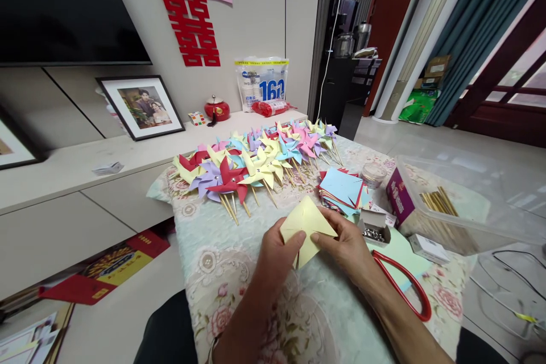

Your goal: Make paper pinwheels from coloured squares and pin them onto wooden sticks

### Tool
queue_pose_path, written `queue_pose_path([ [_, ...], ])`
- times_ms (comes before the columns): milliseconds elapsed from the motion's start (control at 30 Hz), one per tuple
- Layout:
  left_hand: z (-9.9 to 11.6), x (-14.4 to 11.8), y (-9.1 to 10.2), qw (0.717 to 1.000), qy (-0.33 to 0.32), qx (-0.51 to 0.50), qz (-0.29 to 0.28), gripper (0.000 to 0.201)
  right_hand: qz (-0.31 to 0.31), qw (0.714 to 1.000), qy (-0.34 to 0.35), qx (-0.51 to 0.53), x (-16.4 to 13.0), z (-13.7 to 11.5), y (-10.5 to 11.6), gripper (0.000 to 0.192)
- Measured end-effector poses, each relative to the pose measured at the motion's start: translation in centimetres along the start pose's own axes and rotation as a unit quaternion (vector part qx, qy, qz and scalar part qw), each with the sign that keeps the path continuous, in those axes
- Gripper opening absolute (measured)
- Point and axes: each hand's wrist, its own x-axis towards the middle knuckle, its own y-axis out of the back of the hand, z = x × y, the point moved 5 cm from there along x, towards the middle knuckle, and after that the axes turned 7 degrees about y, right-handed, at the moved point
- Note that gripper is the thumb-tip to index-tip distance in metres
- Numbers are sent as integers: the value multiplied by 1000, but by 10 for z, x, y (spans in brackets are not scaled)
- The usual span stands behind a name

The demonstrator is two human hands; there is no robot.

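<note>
— Over the flowered tablecloth [222, 273], near the front edge, both hands work one sheet: the left hand [277, 259] and the right hand [347, 247] each pinch the yellow paper square [305, 227] between thumb and fingers, holding it just above the cloth with a corner folded toward the middle.

— How far along does it look?

— Well along, I'd judge. A broad heap of finished pinwheels [256, 162] on wooden sticks lies across the far half of the table, in red, purple, yellow, blue and pink. Still, a stack of coloured squares [343, 190] waits just beyond the right hand, so plenty of sheets are left, and the yellow one is only partly shaped.

— Anything crowding the hands?

— Some. A small open box of pins [374, 228] sits just beside the right hand, red-handled scissors [405, 281] lie alongside the right forearm, and a clear plastic tub [460, 210] holding sticks stands further right. The cloth directly under the hands is bare.
</note>
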Motion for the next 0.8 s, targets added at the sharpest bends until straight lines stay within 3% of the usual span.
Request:
queue_pose_path([
  [167, -1, -1, 3, 999, 24, -31, 27, 34, -51, 998, -7, 19, -3, 2, -5, 50],
  [267, -4, 0, 3, 998, 33, -32, 37, 34, -51, 999, -7, 17, -3, 1, -4, 50],
  [333, -5, 0, 2, 999, 37, -37, 16, 36, -36, 999, -4, 12, -2, 1, -2, 48],
  [500, -2, -4, -8, 988, 37, -115, -100, 37, 28, 999, -9, 12, 1, 3, 7, 54],
  [667, 1, -1, -2, 980, 57, -156, -107, 38, 41, 998, -10, 36, 2, -2, 8, 64],
  [800, 2, 1, 9, 980, 69, -165, -87, 37, 29, 1000, -7, -3, 2, -3, 13, 65],
])
